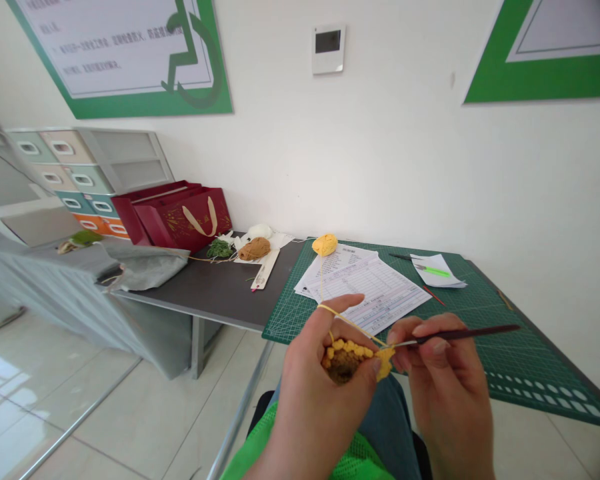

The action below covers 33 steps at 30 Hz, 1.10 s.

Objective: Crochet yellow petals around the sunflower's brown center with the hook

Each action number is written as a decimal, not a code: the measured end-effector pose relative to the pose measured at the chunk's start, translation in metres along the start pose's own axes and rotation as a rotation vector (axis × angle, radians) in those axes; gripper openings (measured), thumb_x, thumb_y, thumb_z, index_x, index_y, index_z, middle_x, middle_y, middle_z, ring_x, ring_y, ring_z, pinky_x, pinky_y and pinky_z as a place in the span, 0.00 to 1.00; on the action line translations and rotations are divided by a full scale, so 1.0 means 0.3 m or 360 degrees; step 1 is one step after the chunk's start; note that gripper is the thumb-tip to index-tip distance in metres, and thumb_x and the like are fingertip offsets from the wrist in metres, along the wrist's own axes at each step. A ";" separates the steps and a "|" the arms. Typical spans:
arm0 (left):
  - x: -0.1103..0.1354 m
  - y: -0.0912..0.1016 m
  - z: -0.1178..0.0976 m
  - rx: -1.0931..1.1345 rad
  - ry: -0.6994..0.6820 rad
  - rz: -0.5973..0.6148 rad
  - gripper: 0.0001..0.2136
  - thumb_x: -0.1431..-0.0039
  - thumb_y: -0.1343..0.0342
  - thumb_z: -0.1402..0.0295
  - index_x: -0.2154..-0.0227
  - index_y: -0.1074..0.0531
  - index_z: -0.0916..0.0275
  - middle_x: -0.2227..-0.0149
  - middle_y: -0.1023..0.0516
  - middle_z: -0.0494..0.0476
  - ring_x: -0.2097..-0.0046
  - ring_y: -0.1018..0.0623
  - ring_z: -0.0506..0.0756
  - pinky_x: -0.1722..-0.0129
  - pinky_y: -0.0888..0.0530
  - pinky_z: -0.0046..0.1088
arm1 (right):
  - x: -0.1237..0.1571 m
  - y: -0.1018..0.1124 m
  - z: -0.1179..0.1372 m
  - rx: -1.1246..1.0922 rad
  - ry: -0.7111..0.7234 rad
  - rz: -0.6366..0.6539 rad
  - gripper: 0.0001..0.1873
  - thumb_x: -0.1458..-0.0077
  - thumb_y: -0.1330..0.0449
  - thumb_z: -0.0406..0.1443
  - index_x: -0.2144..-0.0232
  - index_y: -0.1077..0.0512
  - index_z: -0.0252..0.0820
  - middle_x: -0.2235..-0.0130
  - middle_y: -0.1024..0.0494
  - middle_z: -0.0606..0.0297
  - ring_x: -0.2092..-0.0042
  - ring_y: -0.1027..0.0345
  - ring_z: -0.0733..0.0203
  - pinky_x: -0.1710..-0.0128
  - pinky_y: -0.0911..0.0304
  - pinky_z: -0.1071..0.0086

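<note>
Left hand closed around yellow-and-brown crochet piece, yarn strand looped over index finger. Right hand pinching crochet hook, tip at piece's yellow edge. I see strand rising to yellow yarn ball on green cutting mat, just beyond printed forms

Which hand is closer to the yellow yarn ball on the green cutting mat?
The left hand is nearer, just below the yellow yarn ball; the right hand is farther, below and to its right.
</note>
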<state>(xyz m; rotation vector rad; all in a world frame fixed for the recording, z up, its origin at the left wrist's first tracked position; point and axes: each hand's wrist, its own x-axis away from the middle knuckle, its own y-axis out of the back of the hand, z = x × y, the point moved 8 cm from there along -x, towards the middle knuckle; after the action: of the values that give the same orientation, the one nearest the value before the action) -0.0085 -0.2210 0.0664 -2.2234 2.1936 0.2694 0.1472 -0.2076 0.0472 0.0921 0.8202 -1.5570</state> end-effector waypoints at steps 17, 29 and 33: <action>0.000 0.005 -0.030 -0.0019 -0.0012 -0.0031 0.19 0.51 0.39 0.79 0.55 0.25 0.58 0.56 0.16 0.58 0.63 0.18 0.58 0.61 0.25 0.36 | -0.014 0.006 0.058 0.0226 0.0187 0.0250 0.04 0.32 0.44 0.37 0.59 0.29 0.46 0.67 0.21 0.63 0.69 0.32 0.62 0.73 0.37 0.70; 0.014 -0.004 -0.032 -0.0125 -0.0100 -0.0149 0.10 0.51 0.40 0.81 0.69 0.25 0.58 0.49 0.19 0.58 0.59 0.19 0.58 0.56 0.25 0.38 | 0.049 -0.005 0.156 0.1004 0.0677 0.0567 0.15 0.41 0.44 0.24 0.56 0.27 0.45 0.58 0.19 0.59 0.56 0.24 0.56 0.61 0.28 0.62; 0.012 -0.004 -0.033 -0.0114 -0.0126 -0.0163 0.11 0.52 0.40 0.82 0.70 0.25 0.59 0.48 0.20 0.58 0.59 0.19 0.57 0.58 0.24 0.35 | 0.071 -0.049 0.194 0.1300 0.0988 0.0696 0.16 0.45 0.41 0.24 0.56 0.27 0.43 0.57 0.19 0.57 0.56 0.23 0.54 0.59 0.25 0.61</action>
<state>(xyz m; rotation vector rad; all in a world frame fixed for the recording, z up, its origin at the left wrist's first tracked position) -0.0061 -0.2259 0.0757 -2.3096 2.0550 0.4330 0.1534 -0.2580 0.0856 1.3108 0.5176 -1.3521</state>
